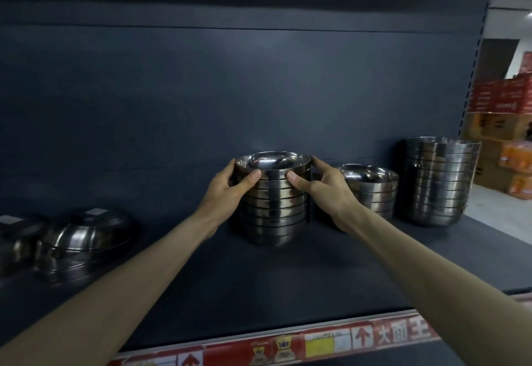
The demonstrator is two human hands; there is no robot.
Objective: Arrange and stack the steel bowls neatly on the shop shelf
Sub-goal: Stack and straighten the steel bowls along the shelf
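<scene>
Steel, dull-shiny: the middle stack (273,207) of nested bowls stands upright on the dark shelf (259,285), approx. centre and set back toward the rear panel; its base seems to rest on the shelf. Both hands are on its upper part. The L hand (227,190) curls round the left side w/ thumb pressed on the front just under the rim of the top bowl (273,161); the R hand (325,187) mirrors it on the right. So both are clasping the stack, neither free. A two-sided grip prob. because nested bowls slide & tilt easily: squeezing from opposite sides centres the top bowl and keeps the column straight. The top bowl looks seated level. Just beside the R hand is a shorter stack (371,190), and beyond it, near the shelf end, a tall stack (437,181); the three form a row along the back, which suits a tidy display. Far left, domed steel pieces (86,239) w/ labels lie rim-down, well apart from the row; can't tell if bowls or lids. My guess: the step in hand is squaring up or nudging this stack into line.
</scene>
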